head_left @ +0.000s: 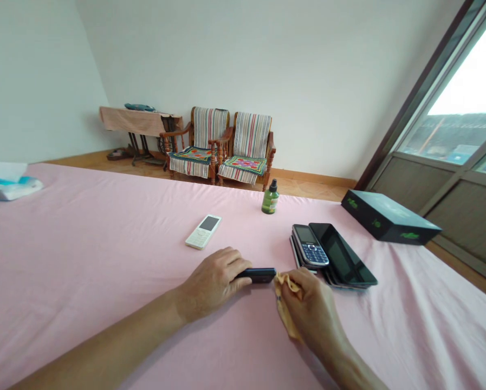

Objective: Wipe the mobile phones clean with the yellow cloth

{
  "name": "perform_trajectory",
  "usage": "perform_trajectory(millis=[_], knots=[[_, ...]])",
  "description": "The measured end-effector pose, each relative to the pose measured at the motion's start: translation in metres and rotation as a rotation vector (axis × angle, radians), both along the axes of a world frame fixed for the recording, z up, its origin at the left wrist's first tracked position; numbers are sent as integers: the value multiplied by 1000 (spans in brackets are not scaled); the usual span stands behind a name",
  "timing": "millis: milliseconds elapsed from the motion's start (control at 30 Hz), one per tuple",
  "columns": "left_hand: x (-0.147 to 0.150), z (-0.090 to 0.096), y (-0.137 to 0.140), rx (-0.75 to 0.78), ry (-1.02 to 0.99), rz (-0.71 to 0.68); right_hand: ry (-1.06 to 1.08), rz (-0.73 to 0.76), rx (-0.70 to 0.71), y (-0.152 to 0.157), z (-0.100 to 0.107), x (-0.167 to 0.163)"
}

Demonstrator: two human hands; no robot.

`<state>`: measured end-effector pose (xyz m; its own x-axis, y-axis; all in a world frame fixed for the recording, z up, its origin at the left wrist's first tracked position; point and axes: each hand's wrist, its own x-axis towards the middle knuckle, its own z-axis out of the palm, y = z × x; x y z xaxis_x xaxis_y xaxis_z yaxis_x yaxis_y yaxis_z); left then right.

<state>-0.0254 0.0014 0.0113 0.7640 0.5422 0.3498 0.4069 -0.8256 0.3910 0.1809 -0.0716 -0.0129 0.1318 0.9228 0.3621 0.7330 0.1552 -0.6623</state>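
Observation:
My left hand [216, 281] grips a dark mobile phone [261, 275] by its left end, tilted so that a narrow edge faces me. A yellow cloth [287, 311] is bunched in the closed fingers of my right hand [313, 309]. The cloth meets the right end of the phone, and its loose part hangs below my fingers. Beyond my left hand lies a white keypad phone [204, 232], face up. Right of my hands, a dark keypad phone [310, 246] tops one stack, beside a stack of black touchscreen devices [342, 254].
A green bottle [270, 199] with a black cap stands near the far edge of the pink-covered surface [116, 233]. To the right is a black box [389, 216]; a white and blue packet [9, 184] lies far left. Two wooden chairs [210, 127] stand beyond.

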Motion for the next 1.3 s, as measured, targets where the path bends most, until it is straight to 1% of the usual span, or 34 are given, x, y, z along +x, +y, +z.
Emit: perform_trajectory(millis=[100, 167, 300, 400, 533, 633, 900, 1033, 1133, 1200, 1300], knots=[[3, -3, -1, 15, -8, 2, 137, 11, 128, 3, 1, 1], [4, -4, -2, 10, -19, -7, 182, 32, 155, 6, -2, -1], [5, -7, -2, -6, -62, -9, 151, 48, 96, 11, -11, -3], [5, -8, -1, -27, -100, -17, 127, 71, 76, 11, -15, -2], [4, -9, 1, -67, -151, -23, 107, 93, 77, 9, -12, -4], [2, -10, 2, -111, -199, -7, 129, 87, 81, 8, -10, -7], [4, -10, 3, -306, -347, 68, 271, 41, 44, 9, -13, -10], [3, -7, 6, -424, -407, 98, 309, 44, 16, 6, -9, -14], [3, -7, 7, -515, -459, 123, 302, 78, 1, 4, -4, -14], [4, -7, 6, -581, -471, 117, 298, 62, 41, 4, 2, -11], [6, -7, 4, -680, -461, 90, 367, -42, 135, 6, 11, -4]])
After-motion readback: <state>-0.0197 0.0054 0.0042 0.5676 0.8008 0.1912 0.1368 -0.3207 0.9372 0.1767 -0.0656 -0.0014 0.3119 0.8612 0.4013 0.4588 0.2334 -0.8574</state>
